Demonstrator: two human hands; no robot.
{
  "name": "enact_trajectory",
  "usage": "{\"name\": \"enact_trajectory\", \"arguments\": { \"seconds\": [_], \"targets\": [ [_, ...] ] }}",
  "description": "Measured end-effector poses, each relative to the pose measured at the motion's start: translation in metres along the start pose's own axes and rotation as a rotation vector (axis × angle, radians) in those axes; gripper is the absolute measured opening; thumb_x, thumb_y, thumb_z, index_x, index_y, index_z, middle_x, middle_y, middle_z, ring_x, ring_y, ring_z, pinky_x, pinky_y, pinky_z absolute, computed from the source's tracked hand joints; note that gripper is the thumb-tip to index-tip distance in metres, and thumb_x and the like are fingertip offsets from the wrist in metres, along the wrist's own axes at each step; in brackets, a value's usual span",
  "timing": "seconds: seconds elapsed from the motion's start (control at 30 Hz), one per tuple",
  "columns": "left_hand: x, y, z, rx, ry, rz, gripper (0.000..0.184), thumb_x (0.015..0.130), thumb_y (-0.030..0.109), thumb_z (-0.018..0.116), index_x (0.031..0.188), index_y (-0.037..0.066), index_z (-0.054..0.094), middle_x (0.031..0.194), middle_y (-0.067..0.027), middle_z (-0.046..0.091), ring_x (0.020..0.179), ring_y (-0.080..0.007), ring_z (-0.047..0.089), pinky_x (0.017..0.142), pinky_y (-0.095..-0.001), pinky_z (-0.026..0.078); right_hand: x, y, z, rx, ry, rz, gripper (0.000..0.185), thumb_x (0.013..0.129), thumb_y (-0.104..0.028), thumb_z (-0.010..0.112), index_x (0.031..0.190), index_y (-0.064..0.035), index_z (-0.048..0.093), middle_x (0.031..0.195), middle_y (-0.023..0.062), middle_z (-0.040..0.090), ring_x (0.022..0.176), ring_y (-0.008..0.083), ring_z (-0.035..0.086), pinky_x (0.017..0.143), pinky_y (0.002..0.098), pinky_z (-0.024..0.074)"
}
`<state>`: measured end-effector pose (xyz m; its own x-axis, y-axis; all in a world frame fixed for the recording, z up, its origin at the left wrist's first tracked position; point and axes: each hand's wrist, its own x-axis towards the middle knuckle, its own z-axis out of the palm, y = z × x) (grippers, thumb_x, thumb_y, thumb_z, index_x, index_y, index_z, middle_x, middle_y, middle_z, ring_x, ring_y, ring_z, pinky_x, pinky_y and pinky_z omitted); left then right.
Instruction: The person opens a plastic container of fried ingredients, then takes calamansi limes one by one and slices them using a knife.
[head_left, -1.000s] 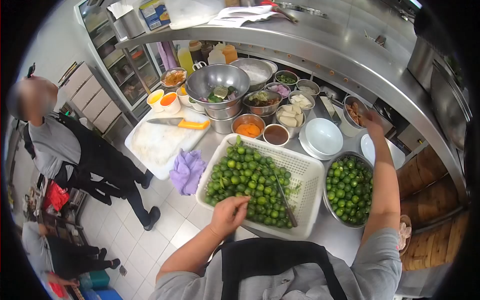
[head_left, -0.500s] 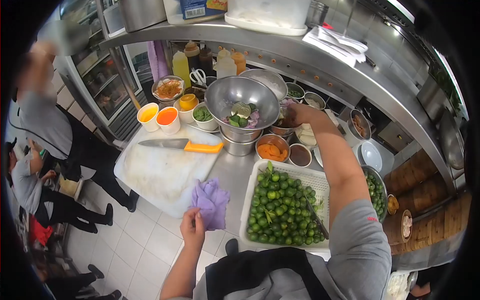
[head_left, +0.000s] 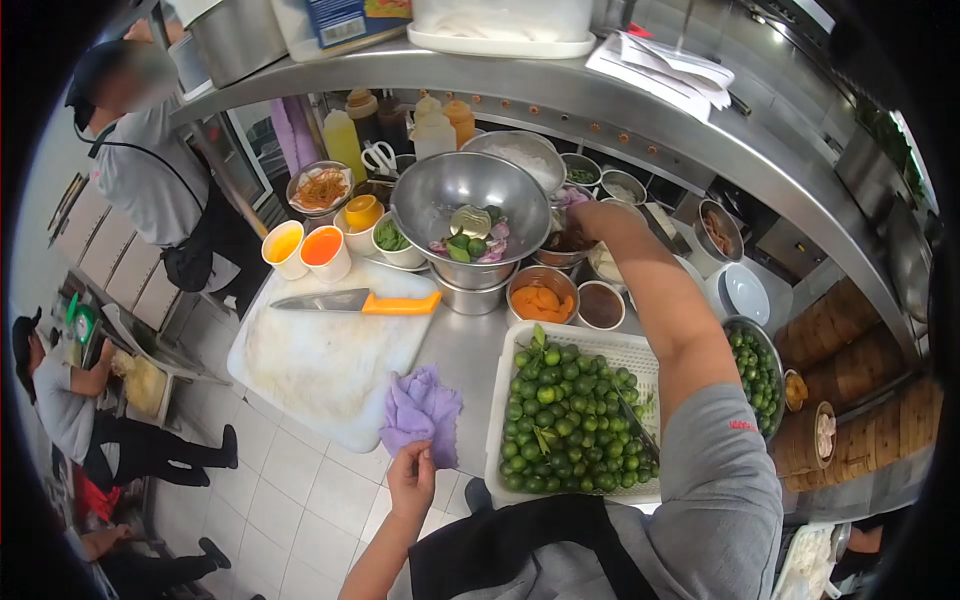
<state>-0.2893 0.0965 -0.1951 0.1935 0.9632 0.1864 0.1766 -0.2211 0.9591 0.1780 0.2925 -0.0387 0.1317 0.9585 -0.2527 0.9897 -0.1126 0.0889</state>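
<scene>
Right grip (head_left: 598, 221): down at a small steel bowl (head_left: 558, 259) toward the far edge of the worktop (head_left: 470, 348); my fingertips are hidden, can't tell what they hold.
Left grip (head_left: 411, 482): narrow, fingers curled, at the lower edge of the purple cloth (head_left: 421, 408); can't tell whether I pinch it.
Purple cloth: crumpled at the worktop's near edge, beside the cutting board (head_left: 310, 360).
Knife (head_left: 362, 300): on the board, orange handle toward its far right corner.
Green citrus (head_left: 560, 415): heaped in a white basket (head_left: 627, 350).

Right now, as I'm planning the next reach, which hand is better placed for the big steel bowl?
The right hand, probably: it is close beside the steel bowl, while the left hand is farther off, down by the purple cloth.
</scene>
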Motion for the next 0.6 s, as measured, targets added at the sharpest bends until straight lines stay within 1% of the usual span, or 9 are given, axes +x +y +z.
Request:
{"name": "enact_trajectory", "arguments": {
  "seconds": [0.03, 0.1, 0.23, 0.33, 0.43, 0.47, 0.53, 0.57, 0.6],
  "targets": [
    [0.000, -0.001, 0.002, 0.002, -0.008, 0.002, 0.009, 0.091, 0.005, 0.054, 0.098, 0.002, 0.059, 0.070, 0.0009, 0.055, 0.061, -0.0044, 0.049, 0.057, -0.0198, 0.041, -0.003, -0.001, 0.002, 0.005, -0.001, 0.006, 0.034, 0.072, -0.015, 0.067, 0.105, -0.0112, 0.062, 0.102, 0.0134, 0.065, 0.096, 0.0291, 0.062, 0.078, 0.0392, 0.0495],
    [-0.002, -0.001, 0.007, 0.004, 0.056, 0.011, 0.009, 0.090, 0.005, 0.055, 0.097, 0.002, 0.059, 0.071, 0.0007, 0.055, 0.061, -0.0042, 0.049, 0.056, -0.0197, 0.041, -0.009, -0.001, 0.008, 0.129, 0.236, 0.005, 0.029, 0.073, -0.012, 0.066, 0.102, -0.0112, 0.064, 0.101, 0.0143, 0.065, 0.094, 0.0293, 0.063, 0.077, 0.0395, 0.0493],
    [-0.011, -0.003, 0.013, -0.004, 0.096, 0.050, 0.009, 0.091, 0.004, 0.054, 0.097, 0.002, 0.059, 0.073, 0.0007, 0.056, 0.062, -0.0041, 0.048, 0.057, -0.0197, 0.041, -0.006, 0.012, 0.003, 0.169, 0.221, -0.082, 0.023, 0.072, -0.010, 0.066, 0.095, -0.0093, 0.066, 0.099, 0.0150, 0.065, 0.090, 0.0291, 0.063, 0.075, 0.0380, 0.0493],
    [-0.021, 0.000, 0.010, 0.063, 0.063, -0.025, 0.009, 0.091, 0.004, 0.054, 0.098, 0.001, 0.059, 0.075, 0.0005, 0.057, 0.063, -0.0040, 0.048, 0.058, -0.0193, 0.041, -0.005, 0.025, -0.001, 0.196, 0.311, -0.045, 0.020, 0.071, -0.010, 0.067, 0.091, -0.0095, 0.067, 0.095, 0.0156, 0.064, 0.086, 0.0294, 0.063, 0.073, 0.0387, 0.0492],
    [-0.029, 0.008, 0.008, 0.136, 0.075, -0.020, 0.010, 0.091, 0.004, 0.053, 0.098, 0.000, 0.059, 0.077, 0.0000, 0.058, 0.064, -0.0040, 0.049, 0.058, -0.0191, 0.041, 0.003, 0.035, 0.001, 0.367, 0.436, -0.046, 0.023, 0.075, -0.006, 0.063, 0.098, -0.0044, 0.064, 0.094, 0.0136, 0.065, 0.087, 0.0277, 0.062, 0.081, 0.0336, 0.0517],
    [-0.032, 0.011, 0.007, 0.127, 0.094, -0.034, 0.010, 0.091, 0.004, 0.053, 0.098, 0.000, 0.059, 0.077, -0.0005, 0.058, 0.065, -0.0039, 0.049, 0.059, -0.0190, 0.041, 0.006, 0.038, 0.004, 0.371, 0.438, -0.047, 0.023, 0.075, -0.006, 0.063, 0.098, -0.0044, 0.064, 0.094, 0.0136, 0.065, 0.087, 0.0277, 0.062, 0.081, 0.0336, 0.0517],
    [-0.036, 0.014, 0.008, 0.119, 0.108, -0.045, 0.010, 0.091, 0.003, 0.053, 0.098, -0.001, 0.059, 0.077, -0.0009, 0.058, 0.066, -0.0039, 0.049, 0.060, -0.0188, 0.041, 0.005, 0.039, 0.003, 1.336, 0.153, -0.079, 0.016, 0.078, -0.005, 0.062, 0.093, 0.0011, 0.063, 0.091, 0.0127, 0.063, 0.084, 0.0229, 0.064, 0.077, 0.0306, 0.0544],
    [-0.038, 0.015, 0.008, 0.104, 0.124, -0.071, 0.010, 0.091, 0.003, 0.053, 0.098, -0.001, 0.059, 0.077, -0.0012, 0.058, 0.066, -0.0041, 0.050, 0.060, -0.0190, 0.041, 0.004, 0.039, 0.003, 1.339, 0.154, -0.078, 0.016, 0.078, -0.005, 0.062, 0.093, 0.0011, 0.063, 0.091, 0.0127, 0.063, 0.084, 0.0229, 0.064, 0.077, 0.0306, 0.0544],
    [-0.040, 0.015, 0.007, 0.090, 0.139, -0.096, 0.010, 0.091, 0.003, 0.053, 0.098, -0.001, 0.059, 0.077, -0.0015, 0.058, 0.067, -0.0044, 0.050, 0.061, -0.0192, 0.041, 0.005, 0.039, 0.004, 1.560, 0.077, -0.097, 0.016, 0.080, -0.004, 0.061, 0.095, 0.0018, 0.061, 0.092, 0.0110, 0.063, 0.084, 0.0202, 0.063, 0.079, 0.0288, 0.0544]
  ]
}}
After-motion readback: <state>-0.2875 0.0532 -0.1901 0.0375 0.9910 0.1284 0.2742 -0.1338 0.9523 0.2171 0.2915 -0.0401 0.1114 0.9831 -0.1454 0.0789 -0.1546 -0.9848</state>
